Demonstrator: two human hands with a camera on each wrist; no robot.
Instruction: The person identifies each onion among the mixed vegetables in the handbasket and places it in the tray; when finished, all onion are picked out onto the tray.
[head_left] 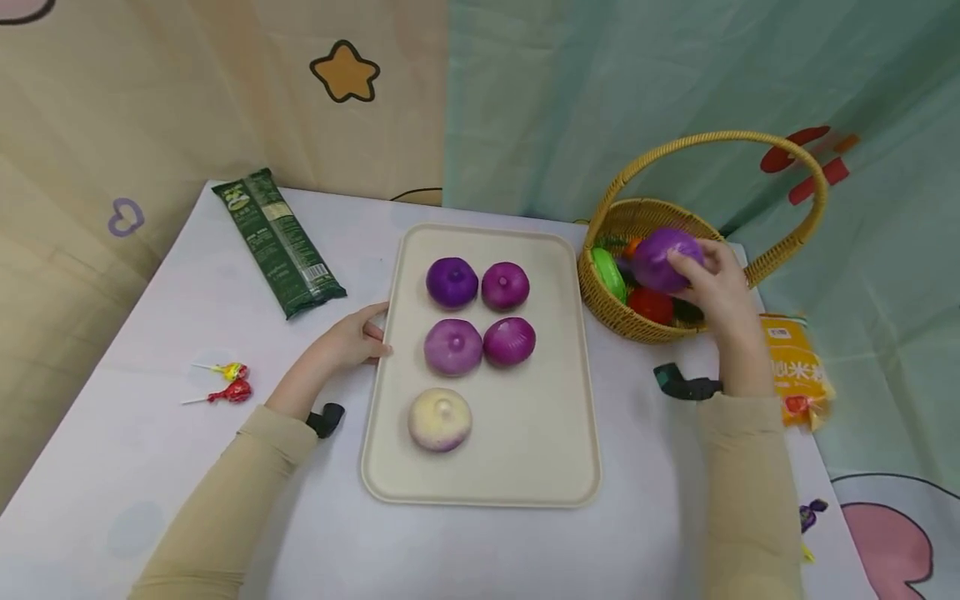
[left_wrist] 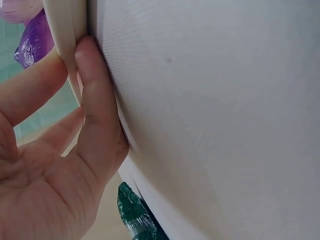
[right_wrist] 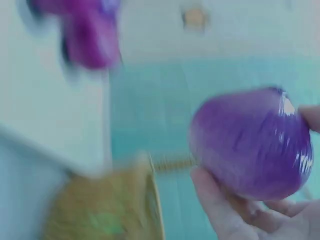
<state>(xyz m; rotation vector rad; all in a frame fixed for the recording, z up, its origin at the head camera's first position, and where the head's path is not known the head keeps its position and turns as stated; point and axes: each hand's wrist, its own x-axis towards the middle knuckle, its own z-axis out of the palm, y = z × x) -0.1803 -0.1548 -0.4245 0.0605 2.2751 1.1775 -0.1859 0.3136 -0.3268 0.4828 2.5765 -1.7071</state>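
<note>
My right hand (head_left: 716,287) holds a purple onion (head_left: 666,260) over the wicker basket (head_left: 637,325), thumb on one side and fingers around the other. In the right wrist view the same onion (right_wrist: 250,145) looks smooth and shiny. At the left side of the cream tray (head_left: 540,442), my left hand (head_left: 348,340) pinches the rim; the left wrist view has its fingers on both faces of the tray edge (left_wrist: 65,30). Several purple onions (head_left: 453,347) sit in two rows on the tray, with a pale onion (head_left: 440,419) nearer the front.
Inside the basket lie a green item (head_left: 609,273) and a red one (head_left: 651,306); its tall handle (head_left: 720,137) arches above. A green packet (head_left: 281,242) lies at the back left, with lollipops (head_left: 232,390) below it. An orange bag (head_left: 797,367) is at the right edge.
</note>
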